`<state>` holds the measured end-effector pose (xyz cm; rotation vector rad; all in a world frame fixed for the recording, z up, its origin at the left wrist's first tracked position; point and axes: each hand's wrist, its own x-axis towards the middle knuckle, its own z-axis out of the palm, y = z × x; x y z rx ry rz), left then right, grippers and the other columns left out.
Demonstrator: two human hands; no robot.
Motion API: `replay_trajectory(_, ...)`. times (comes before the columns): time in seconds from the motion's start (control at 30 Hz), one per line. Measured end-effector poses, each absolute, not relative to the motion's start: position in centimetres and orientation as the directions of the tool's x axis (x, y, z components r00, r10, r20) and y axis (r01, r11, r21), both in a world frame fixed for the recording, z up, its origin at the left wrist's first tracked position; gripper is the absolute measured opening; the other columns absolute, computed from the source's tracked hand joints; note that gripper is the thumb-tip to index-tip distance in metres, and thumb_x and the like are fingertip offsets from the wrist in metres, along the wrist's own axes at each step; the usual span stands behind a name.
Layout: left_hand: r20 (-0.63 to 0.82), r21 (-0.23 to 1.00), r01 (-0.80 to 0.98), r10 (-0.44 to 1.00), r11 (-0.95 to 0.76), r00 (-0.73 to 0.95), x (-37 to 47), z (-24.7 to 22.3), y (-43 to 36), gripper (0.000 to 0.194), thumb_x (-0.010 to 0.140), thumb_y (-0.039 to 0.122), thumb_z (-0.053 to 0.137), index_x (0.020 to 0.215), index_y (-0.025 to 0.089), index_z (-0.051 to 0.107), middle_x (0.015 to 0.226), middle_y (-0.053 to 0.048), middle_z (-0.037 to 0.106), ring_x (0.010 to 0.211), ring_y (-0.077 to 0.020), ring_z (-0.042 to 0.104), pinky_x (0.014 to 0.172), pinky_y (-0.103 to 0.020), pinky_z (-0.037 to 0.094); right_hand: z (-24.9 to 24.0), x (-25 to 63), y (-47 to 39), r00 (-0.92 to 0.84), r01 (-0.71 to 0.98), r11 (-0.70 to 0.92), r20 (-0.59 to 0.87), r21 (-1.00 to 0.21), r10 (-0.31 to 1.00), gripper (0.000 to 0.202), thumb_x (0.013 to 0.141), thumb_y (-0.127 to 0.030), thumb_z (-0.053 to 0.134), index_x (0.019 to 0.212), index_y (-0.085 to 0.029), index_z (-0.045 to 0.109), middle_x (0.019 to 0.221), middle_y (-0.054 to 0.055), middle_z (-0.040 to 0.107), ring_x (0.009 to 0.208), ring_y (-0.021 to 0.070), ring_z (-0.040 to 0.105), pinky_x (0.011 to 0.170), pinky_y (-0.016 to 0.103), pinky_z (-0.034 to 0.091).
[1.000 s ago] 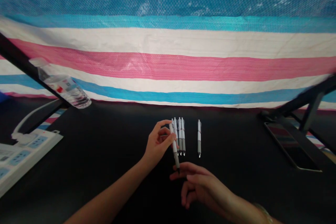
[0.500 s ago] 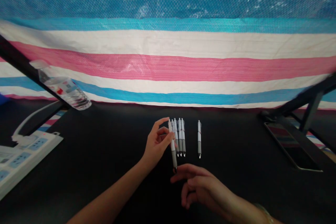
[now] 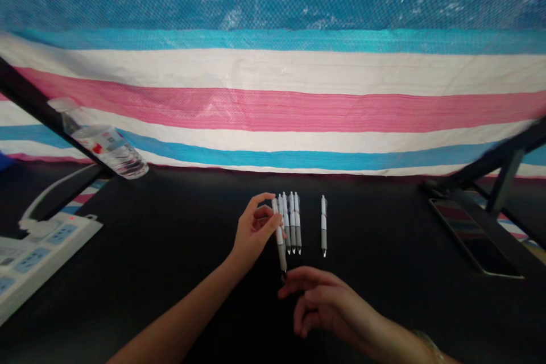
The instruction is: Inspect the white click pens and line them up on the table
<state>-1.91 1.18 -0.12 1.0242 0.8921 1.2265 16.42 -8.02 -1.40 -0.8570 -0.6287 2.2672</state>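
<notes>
My left hand [image 3: 256, 227] is closed on a white retractable pen [image 3: 280, 239] with a grey grip, the thumb across its barrel and the index finger at its top end. The pen leans slightly, its tip pointing down toward me. My right hand [image 3: 322, 301] has its fingers apart and slightly curled, the index fingertip at or very near the pen's tip; I cannot tell if they touch. Just right of the held pen, several similar pens [image 3: 292, 224] lie side by side, tips toward me. Another such pen [image 3: 324, 226] lies apart, farther right.
A white power strip [image 3: 46, 244] lies at left with a plug in it. A water bottle [image 3: 104, 142] leans by a black bar behind it. On the right, a dark phone [image 3: 473, 239] rests beside a black stand [image 3: 490, 165]. Striped sheeting [image 3: 273, 108] hangs behind the black table [image 3: 179, 227].
The held pen has shifted very slightly left, and its tip has risen a little. Both hands stay almost where they were; the pens on the table have not moved.
</notes>
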Motion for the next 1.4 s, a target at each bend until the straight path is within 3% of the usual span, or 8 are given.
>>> replay_trajectory(0.47, 0.009, 0.967, -0.253, 0.995, 0.017, 0.101, -2.3, -0.6, 1.6, 0.049, 0.084, 0.03, 0.073, 0.127, 0.024, 0.05, 0.073, 0.006, 0.064, 0.055, -0.0136, 0.068, 0.054, -0.025, 0.057, -1.3, 16.5, -7.9, -0.596, -0.367, -0.681, -0.402, -0.633, 0.695, 0.039, 0.074, -0.016, 0.064, 0.111, -0.013, 0.072, 0.11, 0.014, 0.072, 0.069, 0.0177, 0.072, 0.064, 0.028, 0.054)
replay_trajectory(0.63, 0.11, 0.994, 0.018, 0.994, -0.11, 0.025, -2.7, -1.0, 2.0, 0.056, 0.086, 0.031, 0.071, 0.138, 0.022, 0.052, 0.089, -0.001, 0.068, 0.068, -0.0161, 0.071, 0.06, -0.027, 0.06, -1.0, 16.5, -7.9, -0.599, -0.351, -0.684, -0.408, -0.64, 0.689, 0.037, 0.074, -0.018, 0.065, 0.109, -0.013, 0.073, 0.107, 0.013, 0.072, 0.069, 0.0174, 0.072, 0.064, 0.028, 0.053)
replay_trajectory(0.77, 0.219, 0.945, 0.263, 0.973, -0.193, -0.075, -2.9, -1.6, 2.3, 0.05, 0.083, 0.031, 0.072, 0.132, 0.023, 0.062, 0.107, -0.006, 0.058, 0.08, -0.0174, 0.069, 0.056, -0.025, 0.061, -1.0, 16.4, -8.0, -0.596, -0.348, -0.683, -0.41, -0.643, 0.69, 0.033, 0.074, -0.02, 0.065, 0.106, -0.012, 0.074, 0.103, 0.013, 0.073, 0.069, 0.0174, 0.071, 0.064, 0.027, 0.053)
replay_trajectory(0.97, 0.23, 0.925, 0.323, 0.972, -0.202, -0.051, -2.7, -2.1, 2.2, 0.043, 0.083, 0.019, 0.065, 0.125, 0.021, 0.063, 0.105, -0.006, 0.056, 0.082, -0.0164, 0.068, 0.06, -0.026, 0.062, -1.1, 16.7, -7.7, -0.604, -0.304, -0.663, -0.399, -0.684, 0.69, 0.03, 0.077, -0.024, 0.067, 0.105, -0.013, 0.073, 0.097, 0.01, 0.072, 0.069, 0.0167, 0.07, 0.063, 0.027, 0.052)
replay_trajectory(1.13, 0.24, 0.893, 0.376, 0.968, -0.249, 0.072, -2.5, -1.9, 1.9, 0.024, 0.084, 0.01, 0.056, 0.102, 0.019, 0.068, 0.104, -0.006, 0.064, 0.083, -0.0166, 0.068, 0.064, -0.026, 0.06, 0.1, 17.7, -6.7, -0.488, -0.083, -0.329, -0.249, -0.941, 0.836, 0.023, 0.085, -0.026, 0.063, 0.103, -0.015, 0.071, 0.094, 0.007, 0.071, 0.073, 0.0148, 0.065, 0.067, 0.026, 0.05)
replay_trajectory(1.23, 0.274, 0.863, 0.423, 0.959, -0.277, 0.069, -2.6, -1.9, 1.8, 0.027, 0.079, 0.003, 0.052, 0.094, 0.019, 0.066, 0.095, -0.004, 0.066, 0.079, -0.0163, 0.068, 0.063, -0.025, 0.056, 1.0, 18.6, -5.9, -0.386, 0.193, -0.07, -0.141, -0.979, 0.911, 0.019, 0.091, -0.022, 0.055, 0.104, -0.017, 0.069, 0.088, 0.004, 0.069, 0.074, 0.0155, 0.063, 0.068, 0.028, 0.05)
replay_trajectory(1.33, 0.298, 0.837, 0.458, 0.951, -0.299, 0.077, -2.8, -1.9, 1.7, 0.028, 0.074, -0.002, 0.049, 0.084, 0.019, 0.064, 0.08, -0.001, 0.065, 0.069, -0.0154, 0.066, 0.06, -0.024, 0.05, 1.2, 19.6, -5.2, -0.358, 0.481, 0.278, 0.103, -0.832, 0.928, 0.025, 0.094, -0.014, 0.046, 0.108, -0.019, 0.067, 0.094, 0.007, 0.069, 0.083, 0.0189, 0.064, 0.076, 0.032, 0.052)
replay_trajectory(1.4, 0.306, 0.828, 0.472, 0.949, -0.302, 0.071, -2.9, -1.8, 1.5, 0.027, 0.072, -0.002, 0.049, 0.081, 0.02, 0.063, 0.074, 0.001, 0.064, 0.063, -0.015, 0.064, 0.057, -0.024, 0.047, 1.0, 20.4, -4.6, -0.419, 0.654, 0.478, 0.244, -0.587, 0.874, 0.035, 0.094, -0.006, 0.042, 0.118, -0.018, 0.063, 0.115, 0.011, 0.068, 0.099, 0.0235, 0.064, 0.086, 0.037, 0.052)
